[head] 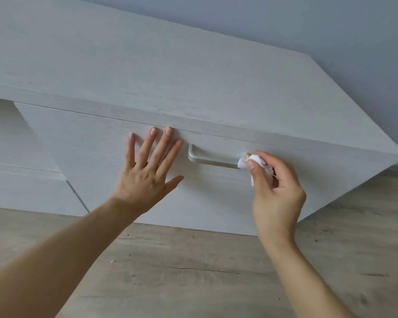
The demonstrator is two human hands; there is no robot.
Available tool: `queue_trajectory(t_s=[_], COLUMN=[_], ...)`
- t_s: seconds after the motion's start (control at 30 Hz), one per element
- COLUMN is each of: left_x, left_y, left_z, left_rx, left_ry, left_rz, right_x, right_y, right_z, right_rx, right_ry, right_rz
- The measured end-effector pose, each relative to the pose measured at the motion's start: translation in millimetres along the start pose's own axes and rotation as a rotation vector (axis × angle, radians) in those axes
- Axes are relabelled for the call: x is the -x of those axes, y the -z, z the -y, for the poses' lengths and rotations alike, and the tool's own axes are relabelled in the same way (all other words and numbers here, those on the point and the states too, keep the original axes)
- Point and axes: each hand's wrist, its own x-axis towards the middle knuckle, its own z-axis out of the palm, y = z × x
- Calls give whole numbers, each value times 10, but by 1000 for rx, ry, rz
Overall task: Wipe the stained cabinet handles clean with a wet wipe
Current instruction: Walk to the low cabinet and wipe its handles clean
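A silver bar handle (pixel 213 159) is fixed to the front of a pale grey-white cabinet drawer (pixel 106 157). My right hand (pixel 276 191) pinches a crumpled white wet wipe (pixel 254 162) against the handle's right end, where a small orange-brown stain shows at the wipe's edge. The wipe hides that end of the handle. My left hand (pixel 147 171) lies flat with fingers spread on the drawer front, just left of the handle, fingertips near the drawer's top edge.
The cabinet top (pixel 170 72) slopes away toward a blue-grey wall (pixel 308 24). More drawer fronts (pixel 16 175) lie at the left. Light wood-look floor (pixel 193 271) runs below and to the right of the cabinet.
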Motion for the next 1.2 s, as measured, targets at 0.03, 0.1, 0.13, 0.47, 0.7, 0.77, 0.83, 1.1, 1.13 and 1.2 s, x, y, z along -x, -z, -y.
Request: queue_trajectory(t_s=[0.03, 0.1, 0.13, 0.47, 0.7, 0.77, 0.83, 1.1, 1.13, 1.2], left_x=[-1, -26, -45, -83, -130, -133, -137, -219, -220, -212], left_y=[-92, -246, -307, -346, -399, -399, -399, -413, -411, -408], left_z=[-28, -70, -91, -117, -119, -129, -152, -369, -368, -368], left_rx=[13, 40, 68, 233, 188, 180, 173, 217, 215, 209], left_ry=[21, 68, 92, 186, 182, 191, 204, 331, 331, 325], left_rz=[-70, -194, -243, -322, -401, -403, -408, -445, -440, -432], right_x=[20, 44, 56, 74, 42, 121, 187, 108, 151, 258], right_y=[-33, -92, -114, -119, -327, -405, -437, -383, -379, -340], right_z=[-51, -158, -208, -400, -378, -385, -412, -445, -446, -465], right_rx=[-35, -76, -88, -78, -106, -92, -139, -358, -356, -309], right_ry=[20, 63, 87, 216, 247, 258, 223, 18, 34, 106], right_rz=[-34, -103, -139, -265, -281, -307, -331, -328, -327, -297])
